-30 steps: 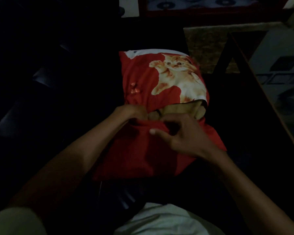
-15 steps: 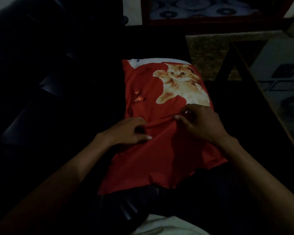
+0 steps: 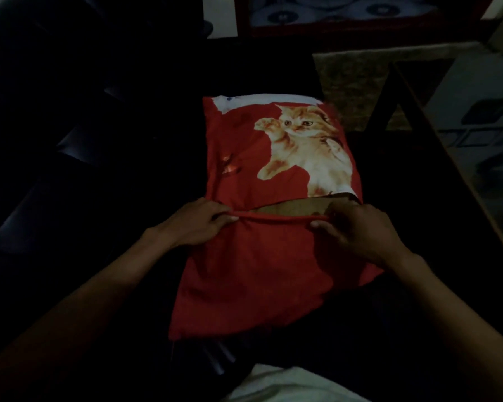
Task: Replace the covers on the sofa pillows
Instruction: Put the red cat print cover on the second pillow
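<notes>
- A red pillow cover (image 3: 253, 274) printed with an orange kitten (image 3: 305, 146) is lying on a dark sofa (image 3: 70, 158), straight in front of the person and between the two forearms
- Its long axis is running away from the person, from the near hem low in the view to the far edge, where a white strip is showing along the top
- The kitten is sitting upright toward the far end, head pointing away from the person, slightly right of the cover's middle
- An opening is running crosswise through the cover about halfway along, and the brownish pillow (image 3: 296, 206) inside is showing through the gap toward its right side
- The left hand (image 3: 195, 224) is gripping the gathered red edge of the near flap at the left end of the opening, fingers curled over the fabric
- The right hand (image 3: 357, 230) is gripping the same bunched edge at the right end, thumb toward the middle and fingers curled over the fold
- The edge is lying stretched in a nearly straight line between the two hands
- The near flap is lying flat and a little crumpled toward the person, widening slightly to the right
- A glass-topped table (image 3: 459, 146) is standing to the right of the sofa, and a patterned rug (image 3: 349, 82) is lying beyond the cover's far right corner
</notes>
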### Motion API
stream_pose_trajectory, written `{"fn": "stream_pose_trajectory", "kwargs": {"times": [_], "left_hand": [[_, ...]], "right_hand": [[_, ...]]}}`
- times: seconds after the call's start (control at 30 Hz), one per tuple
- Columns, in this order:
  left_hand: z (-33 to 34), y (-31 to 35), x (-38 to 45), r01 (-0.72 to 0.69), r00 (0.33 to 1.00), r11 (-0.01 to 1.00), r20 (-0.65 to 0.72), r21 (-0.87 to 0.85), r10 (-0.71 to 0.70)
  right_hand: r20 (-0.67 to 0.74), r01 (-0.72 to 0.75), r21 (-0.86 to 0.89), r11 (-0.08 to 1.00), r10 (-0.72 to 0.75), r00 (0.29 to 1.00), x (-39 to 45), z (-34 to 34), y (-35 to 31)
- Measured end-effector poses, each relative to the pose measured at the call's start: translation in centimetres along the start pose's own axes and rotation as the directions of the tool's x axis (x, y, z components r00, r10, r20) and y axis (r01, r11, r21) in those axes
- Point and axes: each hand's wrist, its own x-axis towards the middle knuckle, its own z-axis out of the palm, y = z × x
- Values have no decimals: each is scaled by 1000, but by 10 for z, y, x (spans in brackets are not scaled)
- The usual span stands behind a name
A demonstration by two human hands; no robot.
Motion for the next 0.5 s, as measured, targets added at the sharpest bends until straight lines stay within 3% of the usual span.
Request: {"fn": "stream_pose_trajectory", "kwargs": {"times": [0.07, 0.13, 0.3, 0.43, 0.5], "left_hand": [[-8, 0, 4, -15, 992, 992, -124, -125, 0], [-19, 4, 12, -20, 978, 989, -209, -146, -11], [-29, -7, 29, 92, 944, 991, -306, -99, -118], [-30, -20, 25, 187, 918, 978, -339, -89, -206], [-31, -15, 27, 174, 919, 979, -339, -109, -202]], "right_hand": [[-25, -1, -64, 998, -1, 1000, 5, -26, 12], [-44, -5, -105, 994, 0, 999, 18, -49, 22], [-152, -116, 26, 993, 119, 981, 50, -48, 31], [-19, -261, -46, 964, 260, 965, 41, -27, 61], [-7, -347, 37, 937, 348, 937, 47, -30, 76]]}}
